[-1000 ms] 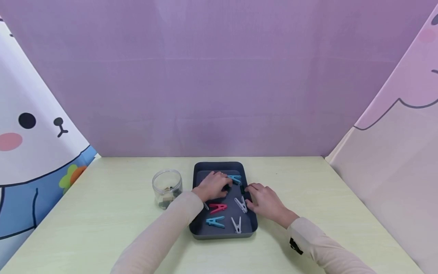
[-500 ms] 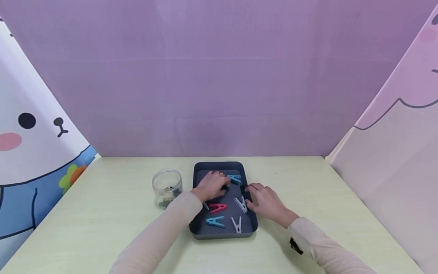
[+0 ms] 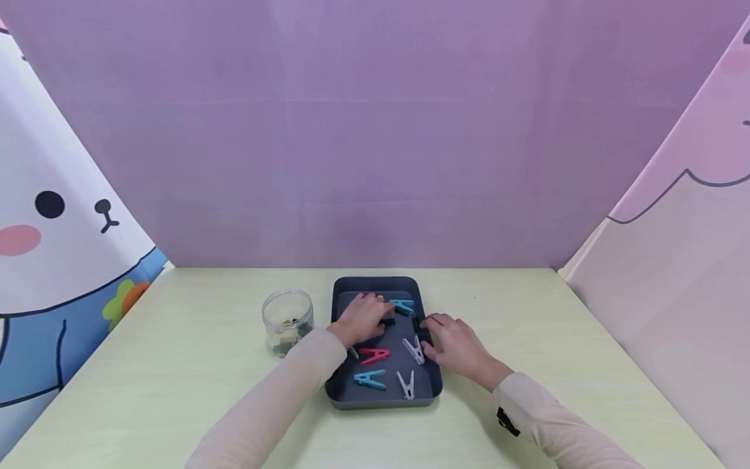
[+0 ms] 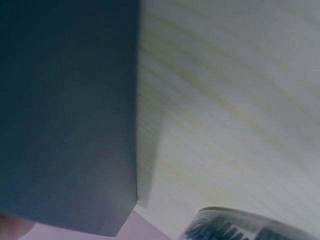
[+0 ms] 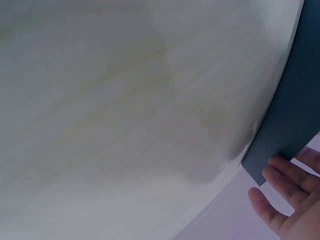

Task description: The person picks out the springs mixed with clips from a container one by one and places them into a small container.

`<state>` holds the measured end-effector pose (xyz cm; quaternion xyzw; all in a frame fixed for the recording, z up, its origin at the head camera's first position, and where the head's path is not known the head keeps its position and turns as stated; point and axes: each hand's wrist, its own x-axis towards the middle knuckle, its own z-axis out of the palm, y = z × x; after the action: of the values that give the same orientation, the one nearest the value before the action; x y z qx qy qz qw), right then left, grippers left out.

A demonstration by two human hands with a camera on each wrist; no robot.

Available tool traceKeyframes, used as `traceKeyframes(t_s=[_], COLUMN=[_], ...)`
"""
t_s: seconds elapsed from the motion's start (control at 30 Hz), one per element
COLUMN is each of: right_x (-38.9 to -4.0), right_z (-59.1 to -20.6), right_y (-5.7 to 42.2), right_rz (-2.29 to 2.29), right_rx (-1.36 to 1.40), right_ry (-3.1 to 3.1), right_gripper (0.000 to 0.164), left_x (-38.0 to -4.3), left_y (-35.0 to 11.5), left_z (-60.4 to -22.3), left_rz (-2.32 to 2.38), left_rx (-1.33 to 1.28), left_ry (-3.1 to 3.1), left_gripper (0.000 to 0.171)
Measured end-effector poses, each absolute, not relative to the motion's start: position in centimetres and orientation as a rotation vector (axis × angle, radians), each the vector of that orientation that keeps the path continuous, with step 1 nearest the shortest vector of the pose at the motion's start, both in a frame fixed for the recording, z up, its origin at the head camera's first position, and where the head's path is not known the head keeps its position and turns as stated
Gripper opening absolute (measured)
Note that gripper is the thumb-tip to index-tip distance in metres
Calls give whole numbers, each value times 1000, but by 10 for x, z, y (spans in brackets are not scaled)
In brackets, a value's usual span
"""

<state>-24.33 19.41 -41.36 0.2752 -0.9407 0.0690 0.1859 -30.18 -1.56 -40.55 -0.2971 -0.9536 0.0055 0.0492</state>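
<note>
A dark grey tray [image 3: 383,400] holds several clothespins. My left hand [image 3: 359,320] reaches over its left side, fingers bent down around a small dark piece [image 3: 388,321], whose kind is too small to tell. Close to those fingertips lies a blue clothespin [image 3: 402,305]. My right hand [image 3: 457,345] rests at the tray's right wall, fingers extended and touching it; the right wrist view shows these fingers [image 5: 287,175] against the wall's outer side. Just inside that wall sits another dark piece [image 3: 416,324]. The left wrist view shows mostly the tray's outer wall [image 4: 70,115].
Nearer in the tray lie a red clothespin [image 3: 374,355], another blue clothespin [image 3: 369,380] and two pale clothespins, one upper [image 3: 414,350] and one lower [image 3: 407,385]. A clear jar [image 3: 287,319] with small dark and tan pieces stands left of the tray on the pale table [image 3: 176,365].
The left hand's fingers have drawn slightly back to the left, and more of the dark piece shows. The right hand stays at the wall.
</note>
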Motion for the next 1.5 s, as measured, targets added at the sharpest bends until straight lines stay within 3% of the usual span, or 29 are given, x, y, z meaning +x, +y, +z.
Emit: traceKeyframes(t_s=[0.67, 1.5], right_x=[-242, -244], right_z=[-413, -414], right_y=[195, 194], right_rz=[219, 237], right_rx=[772, 786], right_ry=[-2672, -2649], right_gripper=[31, 30], left_x=[-290, -274], left_y=[-37, -103], left_z=[-383, -327], left_rz=[-165, -273], left_rx=[-975, -794], left_ry=[-2796, -2701], left_gripper=[24, 23])
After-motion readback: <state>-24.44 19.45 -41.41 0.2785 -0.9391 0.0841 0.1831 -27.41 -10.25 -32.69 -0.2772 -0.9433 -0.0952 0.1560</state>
